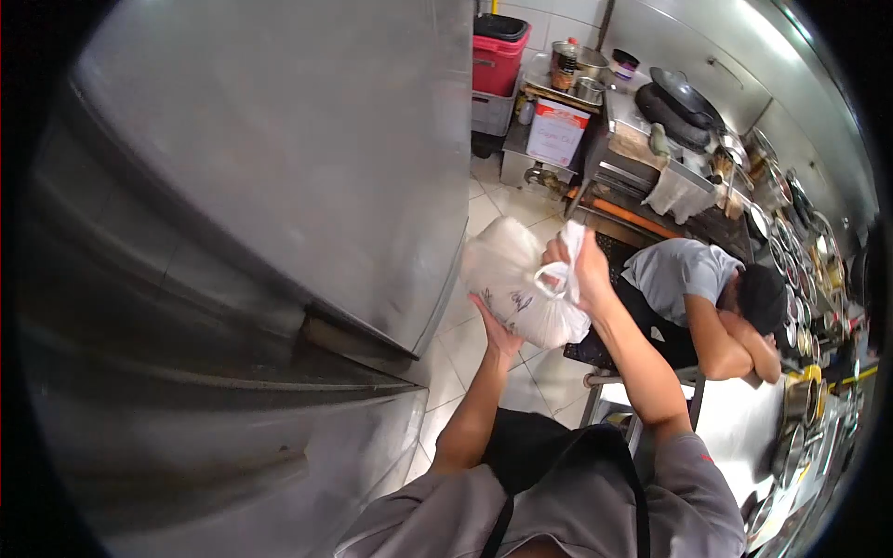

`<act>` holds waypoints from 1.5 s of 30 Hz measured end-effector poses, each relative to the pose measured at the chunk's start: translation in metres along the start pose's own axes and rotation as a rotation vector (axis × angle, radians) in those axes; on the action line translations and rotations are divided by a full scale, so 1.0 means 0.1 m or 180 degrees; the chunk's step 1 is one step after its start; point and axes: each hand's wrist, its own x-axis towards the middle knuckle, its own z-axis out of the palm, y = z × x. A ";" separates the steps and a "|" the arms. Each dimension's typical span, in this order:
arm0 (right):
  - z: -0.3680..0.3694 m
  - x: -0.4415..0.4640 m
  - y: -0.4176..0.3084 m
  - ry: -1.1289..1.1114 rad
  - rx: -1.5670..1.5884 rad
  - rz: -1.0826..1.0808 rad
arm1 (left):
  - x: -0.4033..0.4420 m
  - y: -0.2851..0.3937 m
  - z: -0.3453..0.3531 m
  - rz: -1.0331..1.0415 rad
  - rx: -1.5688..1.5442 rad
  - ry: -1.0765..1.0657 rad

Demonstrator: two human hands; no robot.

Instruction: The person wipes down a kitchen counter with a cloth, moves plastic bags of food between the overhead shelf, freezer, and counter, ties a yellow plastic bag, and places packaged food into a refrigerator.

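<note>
A full white plastic bag (521,284) is held up in front of me, with dark handwriting on its side. What fills it cannot be made out through the plastic. My right hand (584,270) is closed around the gathered top and handles. Against the bag's lower left side, my left hand (499,327) bears it from below, its fingers partly hidden behind the plastic.
Large steel doors (279,139) rise close on my left. To the right, another person (693,279) leans with folded arms on a steel counter (730,432). Beyond are a wok (684,98), an oil tin (556,132), a red bin (496,65) and tiled floor (456,358).
</note>
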 end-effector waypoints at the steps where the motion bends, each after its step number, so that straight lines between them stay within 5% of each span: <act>1: -0.11 0.12 -0.05 0.0160 -0.0532 -0.0162 | 0.05 0.08 0.12 0.0017 0.0142 -0.0027; 7: -0.88 1.11 0.16 0.0918 -0.4075 -0.1556 | 0.43 0.36 0.37 -0.0119 0.0901 0.0166; 10: -0.92 1.24 0.22 0.0440 -0.0593 0.1639 | 0.59 0.49 0.35 -0.0181 0.1929 0.0354; 13: -1.34 1.38 0.81 0.0758 0.0969 0.2240 | 0.84 0.65 0.54 -0.0078 0.3597 0.0346; 16: -1.50 1.50 1.44 0.0812 0.1050 0.2724 | 0.92 0.59 0.70 0.0199 0.5868 0.1501; 18: -1.65 1.50 1.67 0.0751 0.0782 0.3042 | 0.98 0.52 0.43 -0.0124 0.5797 0.1941; 20: -1.79 1.57 1.78 0.0590 0.0459 0.3313 | 0.72 0.56 0.49 0.0612 0.5958 0.1683; 24: -1.95 1.76 1.83 0.0348 -0.0130 0.3633 | -0.35 0.80 1.01 0.2552 0.5170 0.3867; 27: -2.05 1.81 1.82 0.0155 -0.0342 0.3749 | -1.13 0.83 1.58 0.4628 0.5350 0.5405; 30: -2.05 1.85 1.85 -0.0038 -0.0557 0.3800 | -1.51 1.04 2.14 0.5872 0.4960 0.5244; 32: -2.03 1.86 1.87 -0.0174 -0.0686 0.3810 | -1.67 1.18 2.42 0.5623 0.5144 0.5547; 36: -1.85 1.87 1.97 -0.0512 -0.0963 0.3818 | -1.80 1.41 2.79 0.6359 0.5710 0.6781; 37: -1.78 1.84 2.02 -0.0593 -0.1014 0.3839 | -1.89 1.52 2.76 0.6512 0.5645 0.6625; 38: -1.73 1.83 2.06 -0.0662 -0.1084 0.3852 | -1.99 1.50 2.79 0.5537 0.5327 0.6147; 40: -1.54 1.78 2.21 -0.0869 -0.1193 0.3870 | -1.94 1.47 2.87 0.5914 0.5170 0.4940; 43: -1.22 1.70 2.45 -0.1171 -0.1384 0.3922 | -2.11 1.54 2.73 0.5938 0.4931 0.5551; 45: -1.06 1.63 2.60 -0.1259 -0.1476 0.3999 | -2.07 1.43 2.73 0.6788 0.4863 0.5264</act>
